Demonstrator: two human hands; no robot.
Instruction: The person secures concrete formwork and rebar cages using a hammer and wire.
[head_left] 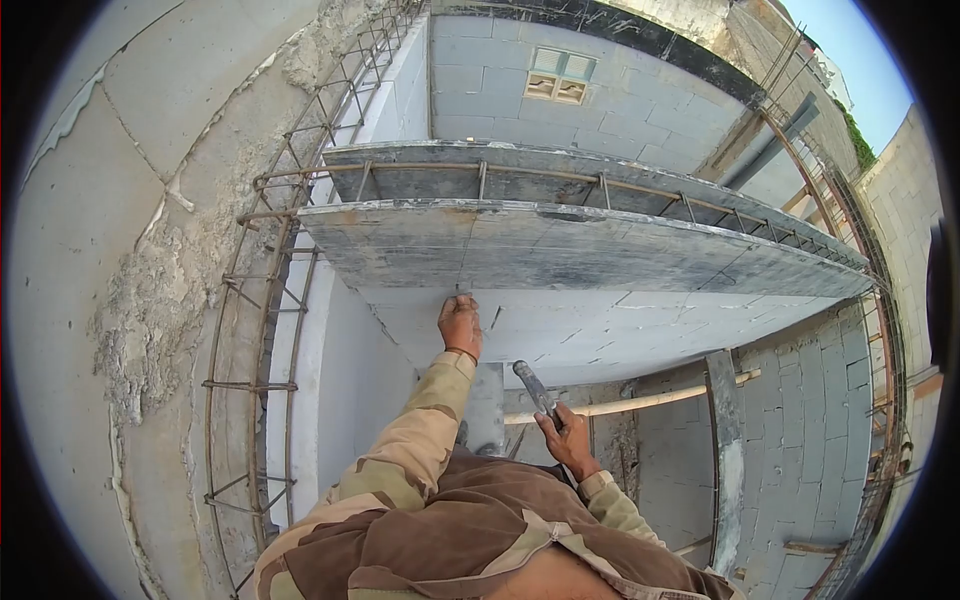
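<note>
My left hand (461,325) is raised to the block wall (600,325), just under the lower edge of a long grey board (560,250). Its fingers are pinched together near that edge; whatever they hold is too small to make out. On the right and lower, my right hand (569,440) is wrapped round a dark hammer-like tool (535,390), whose rounded end points up and left. The tool is apart from the wall and board. Behind the near board runs a second board (420,155), with a steel rebar cage (600,190) between the two.
An upright rebar cage (250,385) stands at the left beside a rough concrete wall (150,330). Lower right are a pale pole (650,401) and an upright plank (724,460). A small window (560,77) is in the far wall.
</note>
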